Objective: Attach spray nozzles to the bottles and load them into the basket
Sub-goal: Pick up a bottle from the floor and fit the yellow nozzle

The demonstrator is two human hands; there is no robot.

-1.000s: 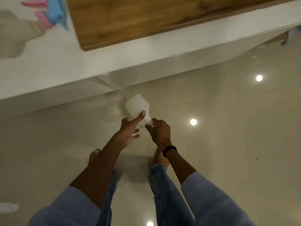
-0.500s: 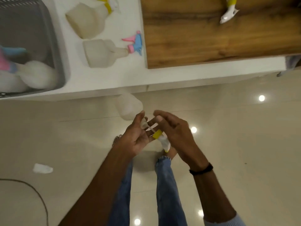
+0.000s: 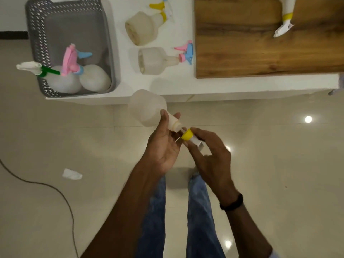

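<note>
My left hand [image 3: 163, 146] grips the neck of a translucent white bottle [image 3: 148, 108], held tilted over the floor in front of the counter. My right hand [image 3: 208, 149] holds a white spray nozzle with a yellow collar [image 3: 187, 135]; its thin tube enters the bottle's mouth, and the collar sits just short of the neck. A grey perforated basket [image 3: 35, 30] on the counter holds two bottles: one with a pink-and-blue nozzle [image 3: 69, 58], one with a white-and-green nozzle [image 3: 31, 68]. Two more nozzled bottles lie on the white counter: yellow-collared [image 3: 143, 28] and pink-and-blue [image 3: 158, 60].
A wooden board [image 3: 260, 45] covers the counter's right part, with another yellow-collared bottle [image 3: 284, 17] on it. A dark cable [image 3: 55, 190] and a white scrap [image 3: 71, 174] lie on the shiny tiled floor at left. My jeans-clad legs stand below the hands.
The view swung up from the floor to the counter and basket. My hands rose slightly, and the yellow-collared nozzle came into my right hand, its tube now in the bottle's mouth.
</note>
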